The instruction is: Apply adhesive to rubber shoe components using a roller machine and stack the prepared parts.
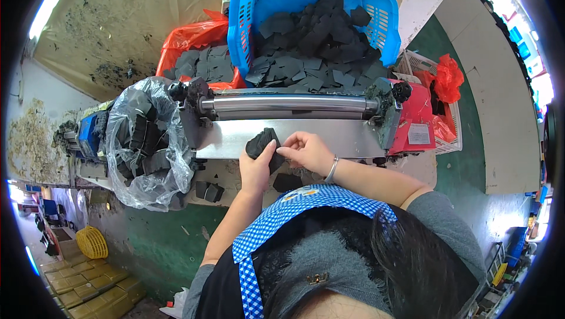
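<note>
A stack of thin black sheet pieces (257, 145) is gripped in my left hand (256, 169), thumb on the near side. My right hand (307, 154) meets the stack's right edge with thumb and forefinger pinched together; whether a single piece sits between them is too small to tell. Both hands are over the front edge of a flat metal plate (347, 136). Behind the plate runs the shiny steel roller (288, 103) of a machine, held between dark end blocks. A red housing (416, 120) covers the machine's right end.
Beyond the roller, a blue plastic basket (236, 30) lies tipped, spilling black pieces (318, 36). An orange-red bag (191, 35) holds more. On the left sits a clear plastic bag (120, 160) of black stacks. A white crate (453, 133) stands right; loose black blocks (209, 191) lie near the front.
</note>
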`<state>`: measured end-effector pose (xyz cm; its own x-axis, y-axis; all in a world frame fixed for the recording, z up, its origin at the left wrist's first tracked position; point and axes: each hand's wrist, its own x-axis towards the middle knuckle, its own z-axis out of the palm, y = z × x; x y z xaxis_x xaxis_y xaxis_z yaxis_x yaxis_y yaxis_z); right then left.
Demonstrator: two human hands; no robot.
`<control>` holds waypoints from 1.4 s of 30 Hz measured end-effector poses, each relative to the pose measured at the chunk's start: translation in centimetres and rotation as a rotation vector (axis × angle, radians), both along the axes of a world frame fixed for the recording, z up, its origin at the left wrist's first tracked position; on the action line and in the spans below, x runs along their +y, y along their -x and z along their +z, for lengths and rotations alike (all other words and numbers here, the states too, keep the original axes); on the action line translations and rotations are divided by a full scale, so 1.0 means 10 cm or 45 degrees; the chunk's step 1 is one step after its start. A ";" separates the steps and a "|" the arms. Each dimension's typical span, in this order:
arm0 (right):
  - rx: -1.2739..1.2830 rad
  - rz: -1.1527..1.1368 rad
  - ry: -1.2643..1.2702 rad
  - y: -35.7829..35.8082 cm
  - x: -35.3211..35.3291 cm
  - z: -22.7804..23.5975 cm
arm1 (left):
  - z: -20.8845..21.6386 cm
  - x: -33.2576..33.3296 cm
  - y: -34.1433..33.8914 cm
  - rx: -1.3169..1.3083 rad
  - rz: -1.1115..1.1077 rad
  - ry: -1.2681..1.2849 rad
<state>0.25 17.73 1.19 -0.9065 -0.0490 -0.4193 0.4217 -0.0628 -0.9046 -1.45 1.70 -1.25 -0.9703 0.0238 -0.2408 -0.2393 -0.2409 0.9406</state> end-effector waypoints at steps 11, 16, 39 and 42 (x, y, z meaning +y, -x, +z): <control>0.156 0.111 -0.039 0.00 0.01 0.00 | 0.32 0.04 -0.02 -0.196 -0.123 -0.287; 0.071 0.096 0.089 -0.04 0.00 0.01 | 0.17 0.00 -0.01 -0.127 -0.119 -0.237; -0.201 0.017 0.065 0.07 0.22 -0.19 | 0.15 -0.04 0.03 -0.083 -0.014 -0.179; -0.233 -0.424 0.148 0.15 0.29 -0.22 | 0.14 -0.06 0.04 -0.133 -0.036 -0.273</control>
